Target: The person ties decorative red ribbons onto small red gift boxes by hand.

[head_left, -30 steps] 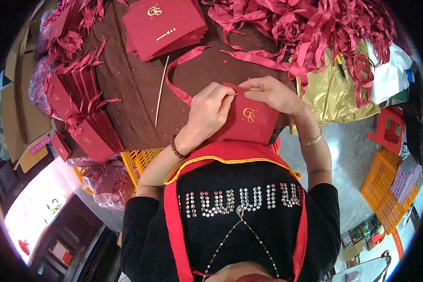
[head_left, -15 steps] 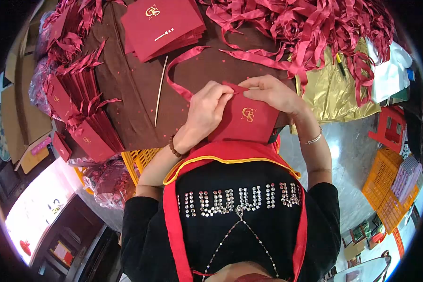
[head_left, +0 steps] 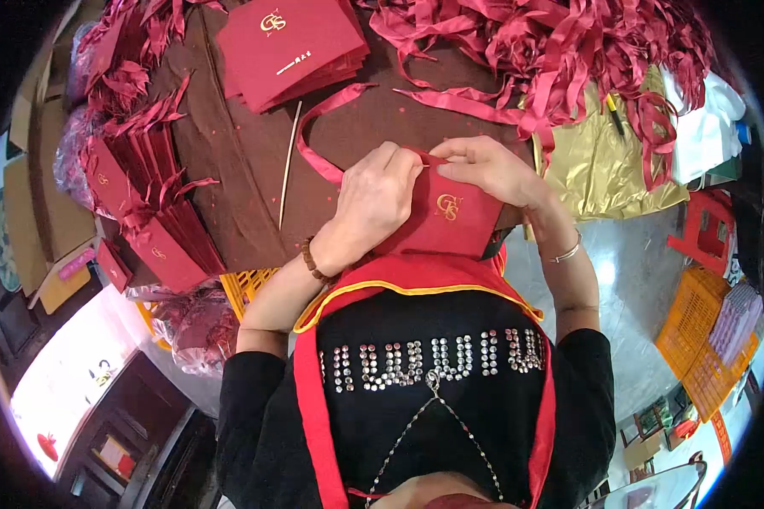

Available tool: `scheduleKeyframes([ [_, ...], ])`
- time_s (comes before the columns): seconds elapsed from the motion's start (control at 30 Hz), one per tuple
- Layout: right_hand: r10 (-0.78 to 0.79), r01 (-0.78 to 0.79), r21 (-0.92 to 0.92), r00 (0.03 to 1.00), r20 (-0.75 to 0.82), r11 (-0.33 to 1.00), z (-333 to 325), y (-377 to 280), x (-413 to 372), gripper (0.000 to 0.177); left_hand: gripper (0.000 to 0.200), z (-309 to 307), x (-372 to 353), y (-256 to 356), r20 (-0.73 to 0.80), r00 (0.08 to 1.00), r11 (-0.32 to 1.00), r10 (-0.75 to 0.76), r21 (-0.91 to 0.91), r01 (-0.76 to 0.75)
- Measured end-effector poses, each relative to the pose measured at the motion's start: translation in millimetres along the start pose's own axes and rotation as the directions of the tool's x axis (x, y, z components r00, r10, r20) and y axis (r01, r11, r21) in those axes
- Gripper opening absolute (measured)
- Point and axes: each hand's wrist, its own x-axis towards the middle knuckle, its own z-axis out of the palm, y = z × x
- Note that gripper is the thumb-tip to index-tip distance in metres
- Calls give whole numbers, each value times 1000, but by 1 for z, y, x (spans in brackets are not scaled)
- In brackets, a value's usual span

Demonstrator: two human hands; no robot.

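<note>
The flat rectangular red paper bags (head_left: 293, 55) are stacked on the brown cloth-covered worktop (head_left: 246, 161), behind the thin straight pale stick (head_left: 289, 165). Left of the stick is a packed row of slim red bags (head_left: 148, 161); right, the crinkled gold plastic sheet (head_left: 598, 165).

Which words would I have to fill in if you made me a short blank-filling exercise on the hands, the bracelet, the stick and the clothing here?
The left hand and right hand are both at a red folder whose printed letters are coloured ____. The beaded bracelet is on the ____ wrist. The thin stick lies on a cloth coloured ____. The shirt under the red apron is ____.

Missing words: gold; left; brown; black.
</note>
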Motion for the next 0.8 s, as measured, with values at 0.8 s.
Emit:
scheduleKeyframes([
  [0.8,-142,140,-27,988,-55,990,6,1,-1,30,14,-7,20,6,176,932,889,316,288,-356],
])
